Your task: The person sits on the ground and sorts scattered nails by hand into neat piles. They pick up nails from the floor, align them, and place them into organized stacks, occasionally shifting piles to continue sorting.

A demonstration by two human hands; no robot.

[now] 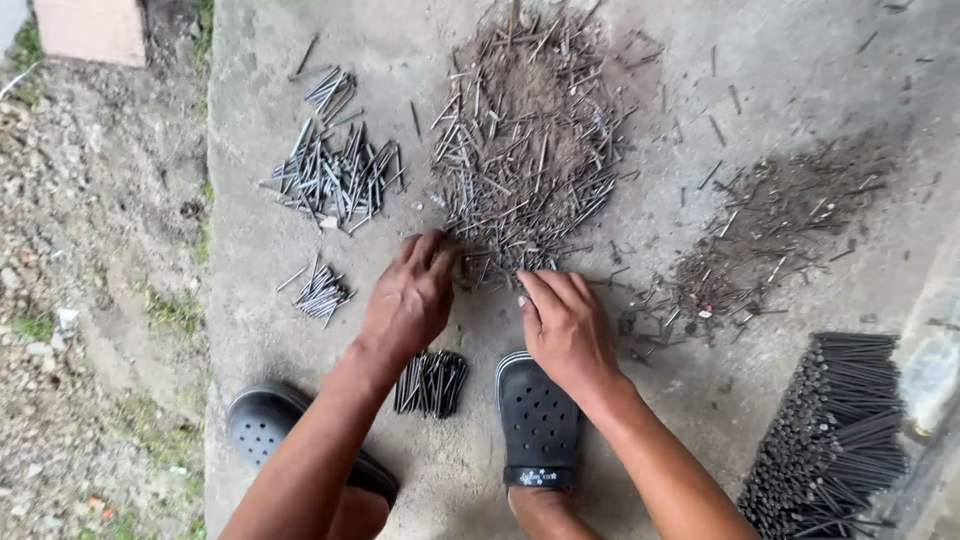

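- The left hand [408, 300] lies palm down on the near edge of the big pile [525, 150] of nails. Its fingers are spread a little and the tips touch the nails. I cannot tell if it is pinching a nail.
- The right hand [565, 330] is just beside it, also at the near edge of the big pile. Its fingers are bent down onto the nails. I cannot tell if it grips one.
- The big pile sits in the middle of the concrete floor [800, 60], mixed with brown dirt.
- A small bunch [430, 383] of nails lies between the two hands, near the wrists.
- Two black shoes [538, 420] stand on the floor below the hands.
- More sorted nails [335, 175] lie to the left.
- A rusty heap [770, 225] lies to the right.
- A neat stack of long nails [830, 440] sits at the bottom right.
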